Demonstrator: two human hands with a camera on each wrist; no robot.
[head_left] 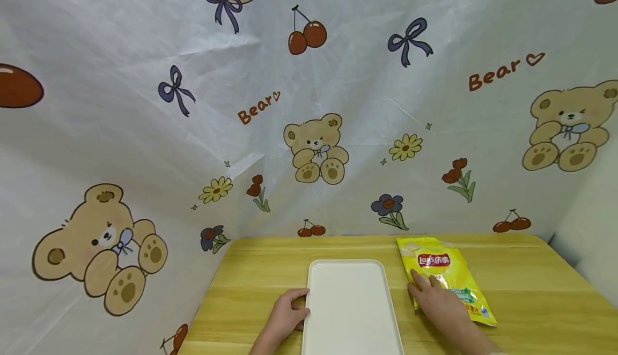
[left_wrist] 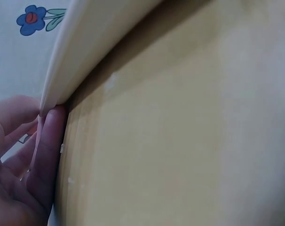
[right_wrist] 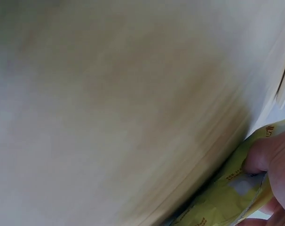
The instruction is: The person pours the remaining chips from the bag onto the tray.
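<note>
In the head view a white rectangular tray (head_left: 350, 307) lies on the table, its near end cut off by the frame. My left hand (head_left: 286, 315) pinches the tray's left rim; the left wrist view shows fingers (left_wrist: 52, 127) under the raised edge of the tray (left_wrist: 81, 52). To the right lies a yellow bag of Lay's potato chips (head_left: 436, 245), front side up and slanted. My right hand (head_left: 440, 304) grips the bag by its left side. Close up in the right wrist view, the thumb presses into the crinkled chip bag (right_wrist: 217, 202).
The wooden table (head_left: 260, 264) has light yellow grain. Behind it and along the left hangs a white cloth (head_left: 357, 103) printed with bears, bows, cherries and flowers. A pale wall surface (head_left: 591, 248) stands at the right.
</note>
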